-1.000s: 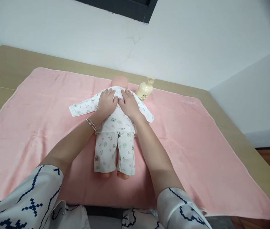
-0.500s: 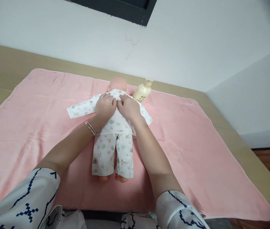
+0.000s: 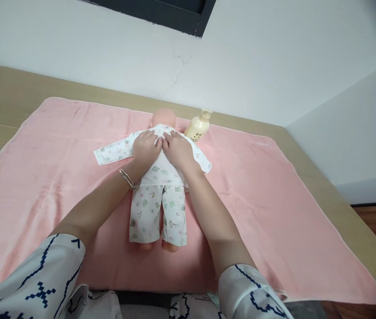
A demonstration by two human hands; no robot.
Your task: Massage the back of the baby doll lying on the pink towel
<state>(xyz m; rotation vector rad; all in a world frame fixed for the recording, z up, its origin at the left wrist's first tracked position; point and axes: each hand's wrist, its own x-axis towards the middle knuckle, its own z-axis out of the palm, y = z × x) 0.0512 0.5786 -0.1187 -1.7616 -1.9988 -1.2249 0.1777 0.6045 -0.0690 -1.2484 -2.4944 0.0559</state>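
Left hand (image 3: pixel 147 148) and right hand (image 3: pixel 178 149), fingers stretched flat a second ago, have drawn them in narrow, thumbs close; whether they pinch fabric I cannot tell. Nearest, loose printed sleeves (image 3: pixel 55 270) enter at seven and five o'clock. Beneath both hands, the doll (image 3: pixel 163 173) lies on a soft, creased pink blanket (image 3: pixel 257 212), feet at six, smooth round head at twelve. At its one o'clock stands a glossy cream bottle (image 3: pixel 197 128), near the right hand. Behind run wood-grained table (image 3: pixel 18 88) and cracked white wall (image 3: pixel 108 57).
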